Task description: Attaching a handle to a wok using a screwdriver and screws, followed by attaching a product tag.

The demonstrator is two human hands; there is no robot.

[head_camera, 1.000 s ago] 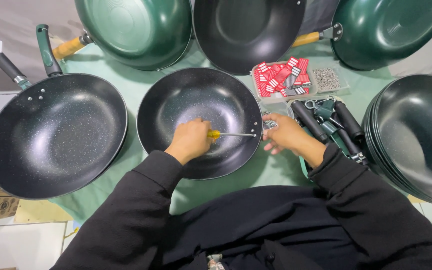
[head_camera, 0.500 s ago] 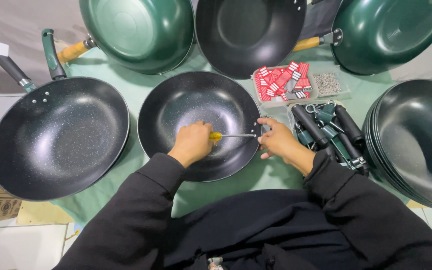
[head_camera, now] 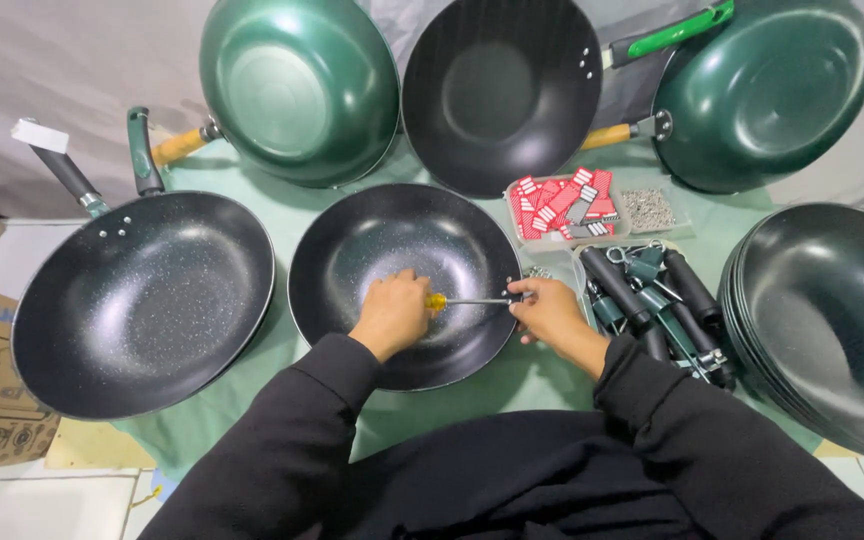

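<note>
The left hand (head_camera: 392, 315) is closed around the yellow handle of a screwdriver (head_camera: 452, 300), which lies almost flat across the inside of the speckled black pan (head_camera: 372, 250), so its tip meets the rim at the right side. There the right hand (head_camera: 550, 312) pinches the rim with closed fingers, it seems to keep a small part steady against the blade, though I cannot see this part. The pan lies on the green cloth (head_camera: 282, 215) directly before the person, and the loose handles (head_camera: 652, 300), the tray of screws (head_camera: 647, 208) and the stack of pans (head_camera: 822, 320) wait near the right hand.
</note>
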